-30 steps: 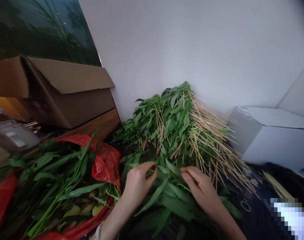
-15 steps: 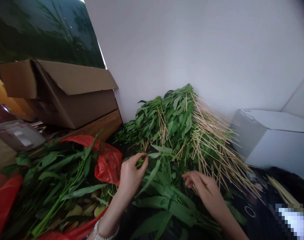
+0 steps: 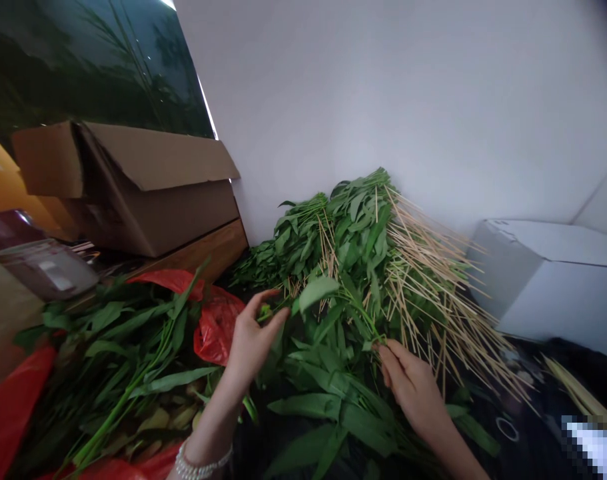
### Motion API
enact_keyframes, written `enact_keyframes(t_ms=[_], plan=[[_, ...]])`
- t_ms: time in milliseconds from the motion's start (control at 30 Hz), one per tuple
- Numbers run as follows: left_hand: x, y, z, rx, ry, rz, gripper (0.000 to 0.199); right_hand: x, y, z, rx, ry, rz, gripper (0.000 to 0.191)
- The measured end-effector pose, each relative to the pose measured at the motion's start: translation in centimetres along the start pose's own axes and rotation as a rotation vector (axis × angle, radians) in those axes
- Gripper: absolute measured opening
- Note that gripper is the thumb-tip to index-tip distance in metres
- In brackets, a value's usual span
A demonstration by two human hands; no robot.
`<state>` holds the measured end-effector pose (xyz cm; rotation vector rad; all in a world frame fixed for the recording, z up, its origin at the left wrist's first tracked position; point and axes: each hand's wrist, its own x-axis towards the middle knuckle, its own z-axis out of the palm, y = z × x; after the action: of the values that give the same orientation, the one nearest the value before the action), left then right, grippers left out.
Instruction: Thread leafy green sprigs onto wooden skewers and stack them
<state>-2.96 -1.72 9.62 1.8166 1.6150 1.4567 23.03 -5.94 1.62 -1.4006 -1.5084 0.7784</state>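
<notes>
My right hand (image 3: 412,380) pinches the end of a leafy green stem (image 3: 366,320), which looks like water spinach; its leaves reach left toward my other hand. On my left hand (image 3: 248,343), thumb and forefinger are spread, while a bit of green stem (image 3: 266,311) shows inside the curled fingers. Green stem ends (image 3: 251,408) stick out below that hand. Between and beneath both hands lies a loose heap of long-leaved greens (image 3: 328,393). To the left, a red plastic bag (image 3: 218,327) lies open around more leafy stems (image 3: 133,340).
Against the white wall lean bundled greens (image 3: 358,220) with many thin pale sticks (image 3: 443,287) fanning right. A white box (image 3: 558,280) stands at the right. An open cardboard box (image 3: 158,213) sits on a wooden ledge at left, near a clear plastic container (image 3: 48,267).
My right hand, with no stem visible in it before, now grips a leafy stem. My left hand has moved slightly left, and its thumb and forefinger have spread. The view shifted slightly.
</notes>
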Motion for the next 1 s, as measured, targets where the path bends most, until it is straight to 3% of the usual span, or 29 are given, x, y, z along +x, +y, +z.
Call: enact_keyframes(t_ms=[133,300,367,433,567,700,767,833,900,1000], plan=[[3.3,-1.4,-0.7,0.162,0.109,0.039,0.033,-0.1,-0.3,0.2,0.147,-0.067,0.097,0.043],[5.8,-3.9,2.4,0.511,-0.052,-0.136,0.049,-0.1,0.0,0.6,0.145,-0.104,0.109,0.045],[5.8,-5.0,3.6,0.526,-0.093,-0.106,0.059,0.0,0.2,0.7,0.15,-0.109,0.101,0.044],[5.4,-5.8,4.0,0.443,-0.06,-0.042,0.061,0.1,0.1,0.7,0.151,-0.111,0.091,0.043],[4.3,-5.9,2.2,-0.053,0.118,-0.037,0.042,0.0,-0.4,0.7,0.079,-0.085,0.039,0.043],[3.3,-2.8,-1.8,-0.439,0.531,-0.098,0.032,0.0,-0.7,0.7,-0.063,0.002,-0.075,0.041],[2.5,-0.4,-3.4,-0.471,0.717,-0.036,0.025,0.0,-0.5,0.8,-0.125,0.032,-0.135,0.039],[1.3,2.2,-4.2,-0.259,0.787,0.136,0.019,-0.1,-0.3,1.0,-0.187,0.058,-0.193,0.037],[0.1,4.3,-3.7,0.009,0.611,0.392,0.012,-0.3,0.0,1.2,-0.256,0.085,-0.246,0.034],[-1.3,5.6,-1.5,0.269,0.127,0.763,0.018,-0.6,0.3,1.6,-0.359,0.103,-0.306,0.032]])
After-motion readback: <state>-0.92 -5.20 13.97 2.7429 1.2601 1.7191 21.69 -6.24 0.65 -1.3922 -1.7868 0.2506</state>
